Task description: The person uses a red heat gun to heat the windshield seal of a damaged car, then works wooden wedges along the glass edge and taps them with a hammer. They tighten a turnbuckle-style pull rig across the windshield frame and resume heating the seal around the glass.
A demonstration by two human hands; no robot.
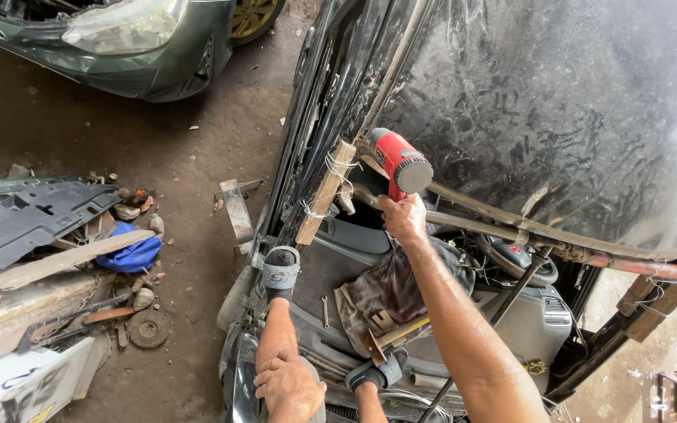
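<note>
My right hand (pixel 403 216) is raised and shut on the handle of a red power tool (pixel 398 161) with a round grey end. The tool is held close to the underside of a raised black car hood (pixel 558 110), next to a rusty pipe (pixel 566 239). My left hand (pixel 291 388) lies on my bent left leg at the bottom of the view, holding nothing. My feet are in grey sandals (pixel 280 271) and stand on the engine bay (pixel 338 258).
A wooden block (pixel 326 193) wired to the hood edge and a thin prop rod (pixel 511 301) stand near the tool. A hammer (pixel 395 334) lies on a dark rag and a wrench (pixel 324 310) beside it. Scrap panels (pixel 33 219), a blue bag (pixel 131 254) and a green car (pixel 127 47) are at left.
</note>
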